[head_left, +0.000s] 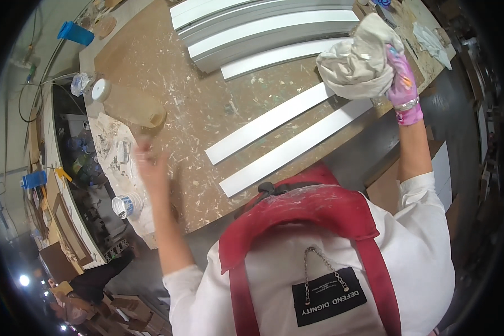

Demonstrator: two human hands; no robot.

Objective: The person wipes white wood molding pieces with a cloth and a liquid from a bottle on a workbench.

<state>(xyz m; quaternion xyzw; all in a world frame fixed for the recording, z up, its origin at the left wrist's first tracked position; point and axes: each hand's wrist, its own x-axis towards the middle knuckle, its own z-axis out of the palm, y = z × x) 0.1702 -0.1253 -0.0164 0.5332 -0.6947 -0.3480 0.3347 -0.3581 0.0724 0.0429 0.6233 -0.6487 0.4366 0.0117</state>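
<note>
Over the flecked brown worktop [187, 120], the gloved right hand [403, 81] grasps a pale cloth [355, 61]; the left hand [151, 161] blurs, its hold unclear. A light [24, 280] glows beyond.

The left forearm [172, 238] reached upward, bare below the elbow, toward a bare left hand [150, 162] that was blurred, so the set of its fingers could not be made out. The right forearm [414, 150] was bare too and stretched farther up, nearly straight. Its hand [402, 78] was gloved in pink to the wrist [409, 113], the fingers bent in a grip.
</note>
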